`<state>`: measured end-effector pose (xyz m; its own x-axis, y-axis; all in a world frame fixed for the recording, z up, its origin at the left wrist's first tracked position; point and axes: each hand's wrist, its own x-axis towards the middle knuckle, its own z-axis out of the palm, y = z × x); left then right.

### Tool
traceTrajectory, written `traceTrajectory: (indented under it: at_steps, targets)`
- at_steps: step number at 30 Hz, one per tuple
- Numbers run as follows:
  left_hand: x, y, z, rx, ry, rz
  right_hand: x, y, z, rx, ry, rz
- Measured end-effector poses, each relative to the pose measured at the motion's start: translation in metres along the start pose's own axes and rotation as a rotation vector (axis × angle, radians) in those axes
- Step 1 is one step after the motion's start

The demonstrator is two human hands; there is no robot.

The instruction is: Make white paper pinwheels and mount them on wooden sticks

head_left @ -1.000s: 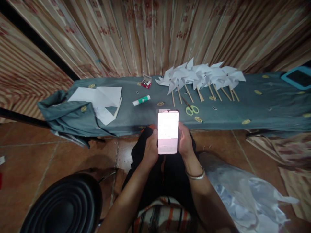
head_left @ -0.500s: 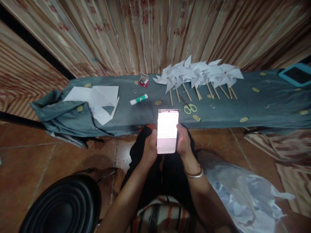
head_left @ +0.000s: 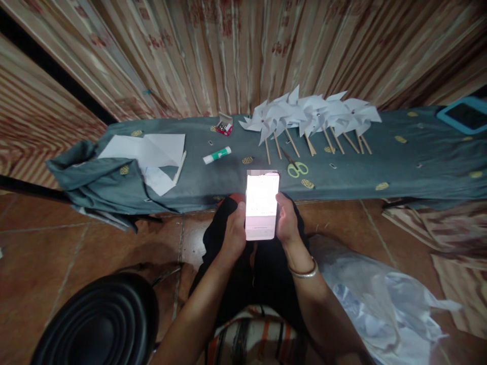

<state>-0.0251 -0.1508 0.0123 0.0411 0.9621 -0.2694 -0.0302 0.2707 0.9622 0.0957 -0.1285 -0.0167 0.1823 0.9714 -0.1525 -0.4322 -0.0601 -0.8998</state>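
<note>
A lit phone (head_left: 262, 205) is held upright above my lap, its screen glowing white. My left hand (head_left: 234, 233) grips its left edge, thumb on the screen's lower left. My right hand (head_left: 287, 223) wraps the right edge; a metal bangle sits on that wrist. Both hands hover just in front of the low bench covered with a grey-green cloth (head_left: 380, 162).
On the cloth lie several white paper pinwheels on sticks (head_left: 312, 119), yellow-handled scissors (head_left: 297, 167), a glue stick (head_left: 216, 155), a small red box (head_left: 223, 126) and white paper sheets (head_left: 152, 154). A black stool (head_left: 99, 324) stands at lower left, a clear plastic bag (head_left: 384, 309) at lower right.
The view has shifted slightly, so the bench and phone sit a little higher and leftward in the picture. Both hands keep the same hold on the phone.
</note>
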Motion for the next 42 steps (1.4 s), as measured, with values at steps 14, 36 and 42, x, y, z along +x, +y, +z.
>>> traceTrajectory:
  at_steps: [14,36,42]
  targets:
    - [0.0,0.001,0.0,0.003,0.014,-0.003,0.0,0.0,-0.001,-0.073,0.029,-0.012]
    - [-0.001,0.003,0.001,-0.018,0.001,-0.01,-0.005,-0.008,0.004,-0.095,0.054,-0.025]
    - [0.001,-0.006,0.001,-0.052,-0.001,0.007,-0.006,-0.009,0.003,-0.135,0.078,-0.031]
